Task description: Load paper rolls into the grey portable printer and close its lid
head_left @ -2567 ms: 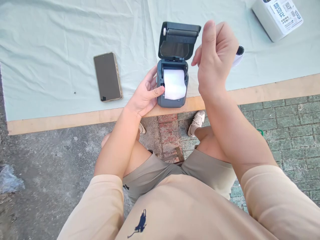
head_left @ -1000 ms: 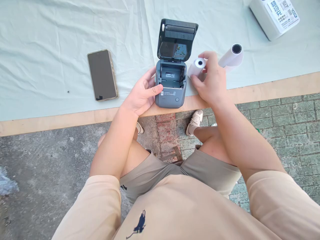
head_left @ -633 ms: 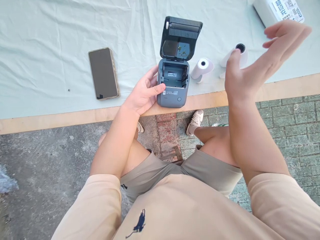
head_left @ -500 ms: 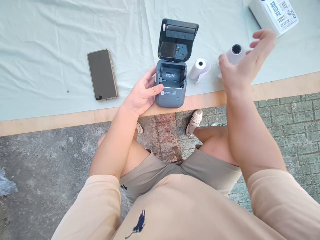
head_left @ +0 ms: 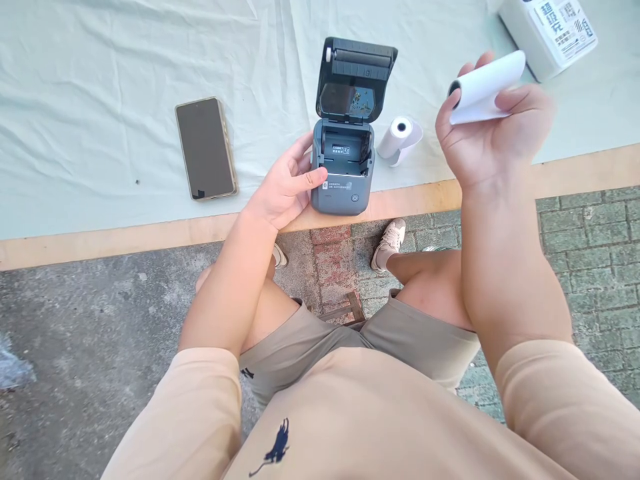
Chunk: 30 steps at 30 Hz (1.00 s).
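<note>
A dark grey label printer stands near the table's front edge, its lid raised and its paper bay bare. My left hand is closed around the printer's left side, with the thumb on the front rim. Off to the right, my right hand grips a white paper roll, tilted on its side above the table, a loose flap of paper hanging under it. A smaller paper roll stands upright just right of the printer, its end partly unwound.
Left of the printer a smartphone lies face up with a dark screen. A white box with printed labels sits at the back right. Pale cloth covers the table, and a wooden edge runs along the front.
My right hand has taken hold of the larger paper roll, which was standing on the cloth, and has lifted and tipped it. The left hand and printer have stayed in place.
</note>
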Motion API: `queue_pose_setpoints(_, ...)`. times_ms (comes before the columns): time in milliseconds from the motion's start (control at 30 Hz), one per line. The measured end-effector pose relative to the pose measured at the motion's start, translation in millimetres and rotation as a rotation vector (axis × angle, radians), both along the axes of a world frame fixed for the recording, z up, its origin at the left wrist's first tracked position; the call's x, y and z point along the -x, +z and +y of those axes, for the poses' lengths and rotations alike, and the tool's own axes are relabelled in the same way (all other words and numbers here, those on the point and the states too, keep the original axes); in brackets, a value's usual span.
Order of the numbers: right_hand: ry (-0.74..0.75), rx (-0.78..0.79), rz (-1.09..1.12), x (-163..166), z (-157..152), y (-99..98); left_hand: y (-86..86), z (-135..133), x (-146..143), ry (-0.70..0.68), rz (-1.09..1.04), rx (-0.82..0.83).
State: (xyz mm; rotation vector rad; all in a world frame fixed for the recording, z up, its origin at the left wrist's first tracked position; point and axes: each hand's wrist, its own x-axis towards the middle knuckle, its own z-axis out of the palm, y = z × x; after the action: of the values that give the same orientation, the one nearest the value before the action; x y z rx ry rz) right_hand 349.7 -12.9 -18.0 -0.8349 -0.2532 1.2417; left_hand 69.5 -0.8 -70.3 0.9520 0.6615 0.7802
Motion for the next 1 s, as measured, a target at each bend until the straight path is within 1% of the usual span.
queue_pose_setpoints(67,-0.008,0.022,-0.161,-4.1,5.0,-8.2,-0.1,-0.7,0.0,-0.002,-0.02,0.007)
queue_pose_setpoints(133,-0.006,0.058,-0.411,-6.4,8.7,-16.0,-0.2,-1.1,0.0,-0.004,-0.042,0.03)
queue_pose_setpoints(233,0.07,0.072,-0.75,-1.2,8.5,-19.0,0.2,-1.2,-0.2,-0.001,-0.064,0.054)
queue_pose_setpoints(267,0.077,0.071,-0.813,2.9,6.9,-17.0,0.5,-1.3,-0.2,0.005,-0.067,0.053)
queue_pose_setpoints(300,0.08,0.065,-0.831,8.0,4.9,-13.6,1.0,-1.5,-0.1,0.006,-0.065,0.052)
queue_pose_setpoints(400,0.06,0.025,-0.809,27.3,-3.3,1.9,2.5,-2.3,0.2,0.011,-0.06,0.046)
queue_pose_setpoints(433,0.066,-0.004,-0.808,34.8,-6.9,8.1,2.9,-2.5,0.3,0.012,-0.06,0.046)
queue_pose_setpoints(500,0.064,-0.114,-0.865,50.8,-15.3,20.0,3.7,-2.7,0.4,0.009,-0.056,0.052)
queue_pose_setpoints(567,0.067,-0.262,-1.061,66.8,-23.9,28.7,4.5,-3.0,0.3,0.003,-0.058,0.062)
queue_pose_setpoints(633,0.183,-0.325,-1.369,80.6,-29.6,31.4,6.0,-3.6,-0.1,0.003,-0.052,0.065)
queue_pose_setpoints(667,0.246,-0.323,-1.526,86.0,-30.4,30.2,7.0,-4.1,-0.3,0.006,-0.04,0.062)
queue_pose_setpoints(733,0.351,-0.253,-1.788,93.2,-27.8,23.7,8.9,-5.3,-0.9,0.02,-0.007,0.048)
queue_pose_setpoints(800,0.37,-0.167,-1.953,95.7,-22.3,15.5,9.6,-6.0,-1.7,0.035,0.021,0.035)
queue_pose_setpoints(867,0.37,-0.118,-2.027,95.2,-17.3,9.9,8.6,-5.7,-2.5,0.04,0.032,0.031)
queue_pose_setpoints(1000,0.364,-0.134,-2.082,92.1,-14.3,11.3,5.4,-3.7,-3.1,0.02,-0.037,0.029)
